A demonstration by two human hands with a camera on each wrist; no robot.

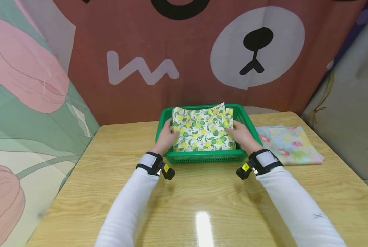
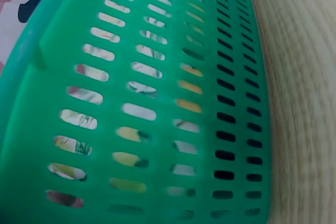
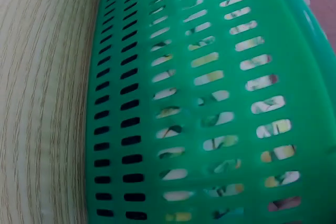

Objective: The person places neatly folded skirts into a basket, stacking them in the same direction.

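A folded cloth with a lemon-and-leaf print point(image 1: 202, 132) lies in a green plastic basket point(image 1: 207, 158). My left hand point(image 1: 166, 138) grips the cloth's left edge inside the basket, thumb on top and fingers partly hidden. At the opposite edge my right hand point(image 1: 243, 136) holds the cloth in the same way, its thumb over the print. The cloth's upper right corner sticks up. In the left wrist view the slotted basket wall point(image 2: 115, 114) hides the hand, and the lemon print shows through the holes. Likewise, the basket wall point(image 3: 220, 129) fills the right wrist view.
To the right of the basket, a folded pastel floral cloth point(image 1: 295, 145) lies on the wooden table point(image 1: 199, 192). Behind the table hangs a brown curtain with a bear face point(image 1: 190, 61). Both wrists carry strapped-on cameras.
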